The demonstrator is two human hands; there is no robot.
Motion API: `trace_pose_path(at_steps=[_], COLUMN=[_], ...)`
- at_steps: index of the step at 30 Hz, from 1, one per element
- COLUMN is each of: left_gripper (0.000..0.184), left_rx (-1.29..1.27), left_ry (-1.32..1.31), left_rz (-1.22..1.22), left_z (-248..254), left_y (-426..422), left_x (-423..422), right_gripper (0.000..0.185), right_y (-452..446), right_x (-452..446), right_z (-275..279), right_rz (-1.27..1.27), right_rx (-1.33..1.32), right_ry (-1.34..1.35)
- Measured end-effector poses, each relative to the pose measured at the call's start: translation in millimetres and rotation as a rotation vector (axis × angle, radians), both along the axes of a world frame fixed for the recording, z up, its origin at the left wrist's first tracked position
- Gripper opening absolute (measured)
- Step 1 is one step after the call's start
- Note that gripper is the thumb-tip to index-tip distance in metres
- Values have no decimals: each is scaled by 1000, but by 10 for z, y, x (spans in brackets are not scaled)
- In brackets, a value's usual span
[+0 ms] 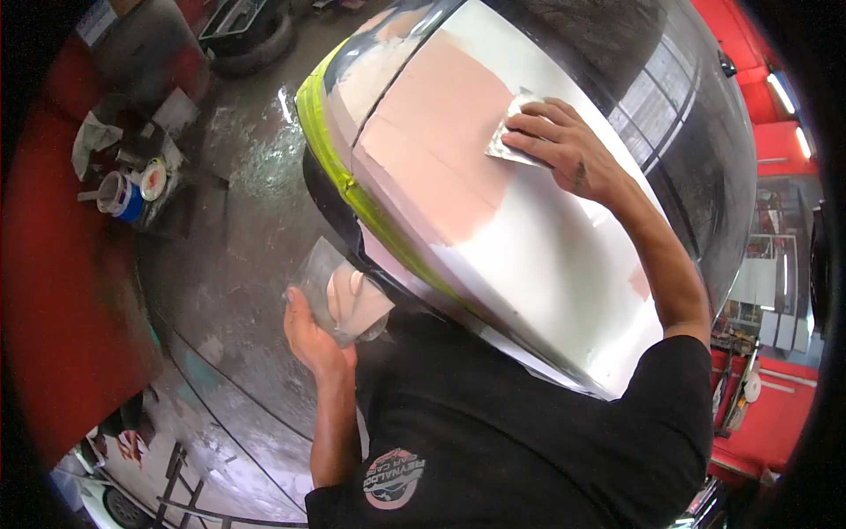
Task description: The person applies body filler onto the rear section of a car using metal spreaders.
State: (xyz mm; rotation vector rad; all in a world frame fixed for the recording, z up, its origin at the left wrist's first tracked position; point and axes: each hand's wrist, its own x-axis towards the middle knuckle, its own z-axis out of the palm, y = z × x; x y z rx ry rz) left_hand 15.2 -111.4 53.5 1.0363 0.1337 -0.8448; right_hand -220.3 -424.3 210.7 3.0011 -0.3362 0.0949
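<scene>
Flat silvery spreader [502, 143] under the right hand [568, 150], on the pale panel [546, 264].
The right fingers grasp it from above, its edge jutting past their tips over the pink patch [432, 141]; the left hand [319, 335] clasps a clear sheet [319, 263] bearing pinkish paste [372, 309].

- A car-body workshop
- White curved car panel [529, 264] bearing a broad, matte pink filler-like patch [441, 132]
- Grey, stained, glossy floor [233, 212]
- Blue-and-white round tub [130, 208] among cluttered supplies
- Red wall [745, 35] beside glowing white tube lights [781, 93]
</scene>
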Motion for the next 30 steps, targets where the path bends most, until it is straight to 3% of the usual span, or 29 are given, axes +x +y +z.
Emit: trace_pose_path(at_steps=[1,4,8,13,18,30], left_gripper=[38,39,44,44,41,42], left_rx=[-12,40,60,45,53,97], left_ry=[2,-14,22,80,35,22], left_rz=[-3,43,64,61,121,112], left_z=[7,48,41,115,-58,14], left_y=[6,-10,18,97,264,192], left_x=[6,26,51,44,89,71], right_gripper=[30,28,41,55,52,48], right_y=[20,5,-178,-574,-784,-809], right_x=[-47,-62,353,818,1007,980], right_z=[60,297,267,-99,-334,-309], right_rz=[-23,-19,72,59,93,101], right_rx=[-12,-48,-241,-316,-297,-253], right_ry=[55,171,-33,-21,-15,-26])
